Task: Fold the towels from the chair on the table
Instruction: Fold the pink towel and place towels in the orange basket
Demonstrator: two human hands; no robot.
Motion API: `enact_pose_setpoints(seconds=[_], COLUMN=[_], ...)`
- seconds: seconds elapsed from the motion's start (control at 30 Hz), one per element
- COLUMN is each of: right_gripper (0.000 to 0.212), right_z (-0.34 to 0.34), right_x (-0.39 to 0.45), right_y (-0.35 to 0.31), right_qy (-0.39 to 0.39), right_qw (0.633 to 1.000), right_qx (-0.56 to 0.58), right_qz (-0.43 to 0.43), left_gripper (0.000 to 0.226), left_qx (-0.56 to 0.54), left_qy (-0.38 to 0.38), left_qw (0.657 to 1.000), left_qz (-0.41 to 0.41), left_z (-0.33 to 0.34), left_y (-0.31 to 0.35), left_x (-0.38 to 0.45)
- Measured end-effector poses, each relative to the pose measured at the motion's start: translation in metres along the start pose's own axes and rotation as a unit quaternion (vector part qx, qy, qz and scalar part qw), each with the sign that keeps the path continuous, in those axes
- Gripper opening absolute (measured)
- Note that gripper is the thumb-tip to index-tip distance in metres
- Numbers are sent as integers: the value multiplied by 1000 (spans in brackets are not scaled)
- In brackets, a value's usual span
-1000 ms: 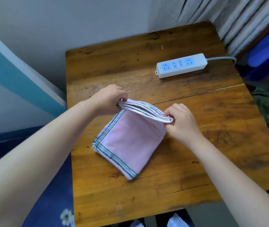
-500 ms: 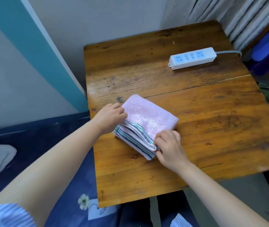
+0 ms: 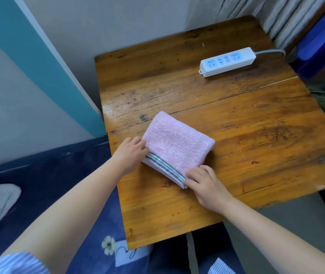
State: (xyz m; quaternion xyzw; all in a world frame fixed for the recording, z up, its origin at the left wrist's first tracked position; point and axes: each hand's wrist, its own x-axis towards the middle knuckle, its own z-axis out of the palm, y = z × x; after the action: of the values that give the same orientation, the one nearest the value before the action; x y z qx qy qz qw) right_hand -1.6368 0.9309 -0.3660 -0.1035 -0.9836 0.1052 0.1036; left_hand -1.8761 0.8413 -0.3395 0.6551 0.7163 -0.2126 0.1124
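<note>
- Pink towel (image 3: 174, 145), folded into a thick rectangle, lies flat on the wooden table (image 3: 256, 135) near its left edge, about midway front to back; striped hem faces the near edge.
- Left hand (image 3: 131, 153) at towel's left near corner, fingers curled onto the hem layers, gripping them.
- Right hand (image 3: 205, 183) at towel's right near corner, fingertips curled, pinching the stacked hem edge.
- White power strip (image 3: 227, 61) sits near the table's far right corner, well apart from the towel; grey cord runs off the right edge.
</note>
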Motion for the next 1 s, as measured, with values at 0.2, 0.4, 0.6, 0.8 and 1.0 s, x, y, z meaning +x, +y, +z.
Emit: enact_pose_setpoints(seconds=[0.2,0.4,0.6,0.8,1.0], right_gripper=[38,34,30,25,32], right_z=[-20,-28,-16,-21,-28], right_x=[28,53,41,49,83], right_y=[44,79,90,91,82], right_qy=[58,28,62,73,36], right_qw=[988,993,995,992,997], right_qx=[-46,-54,-70,-95,-35], right_qz=[136,104,46,32,60], left_gripper=[26,26,21,19,20], left_qx=[-12,4,-37,-64,-231], left_qy=[153,-14,26,-51,221], left_qw=[973,983,979,982,944], left_qz=[171,184,200,170,84], left_z=[-15,-14,-9,17,1], left_y=[26,54,64,56,46], left_x=[-2,27,11,-5,-8])
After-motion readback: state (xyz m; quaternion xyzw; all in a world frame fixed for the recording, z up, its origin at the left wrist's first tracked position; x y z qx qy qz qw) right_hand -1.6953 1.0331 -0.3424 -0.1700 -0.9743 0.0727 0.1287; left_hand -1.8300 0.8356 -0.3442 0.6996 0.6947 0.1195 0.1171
